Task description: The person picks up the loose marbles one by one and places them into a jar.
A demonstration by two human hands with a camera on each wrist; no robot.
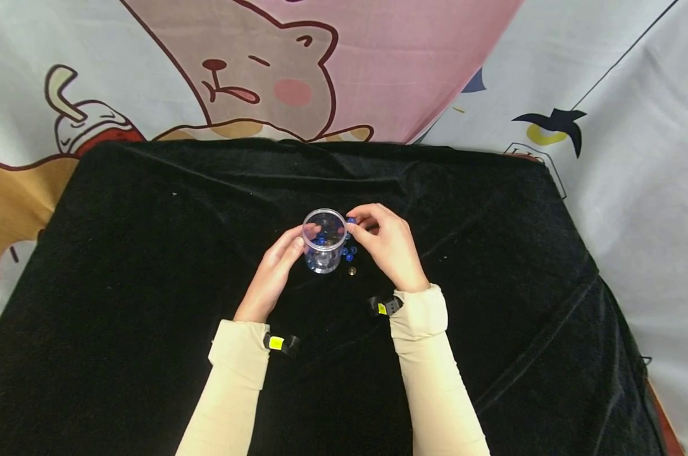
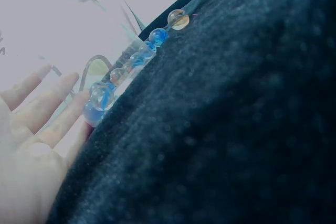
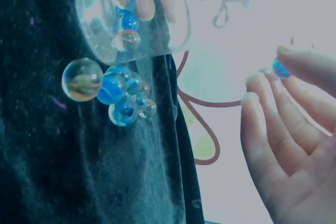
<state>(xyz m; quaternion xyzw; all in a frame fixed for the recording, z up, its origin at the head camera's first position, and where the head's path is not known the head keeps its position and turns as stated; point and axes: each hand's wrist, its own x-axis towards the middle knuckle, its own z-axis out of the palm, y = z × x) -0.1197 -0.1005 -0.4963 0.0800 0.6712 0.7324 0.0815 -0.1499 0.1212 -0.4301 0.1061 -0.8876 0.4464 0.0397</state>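
A clear plastic jar (image 1: 323, 265) stands upright on the black cloth, mouth up, with blue and amber-streaked marbles (image 3: 130, 22) inside. My left hand (image 1: 273, 270) holds the jar from its left side, fingers reaching behind it and thumb nearer me. At the right of the rim, my right hand (image 1: 390, 246) pinches a blue marble (image 3: 281, 68) between thumb and fingertips, raised above the cloth. Several loose blue marbles (image 1: 349, 258) lie close against the jar's right side. A clear marble with an amber swirl (image 3: 82, 80) lies nearest me among them.
A black cloth (image 1: 150, 285) with soft folds covers the table. Behind and beside it hangs a printed curtain (image 1: 406, 63) with a cartoon bear. Each wrist wears a dark strap (image 1: 283, 344) with a yellow tag.
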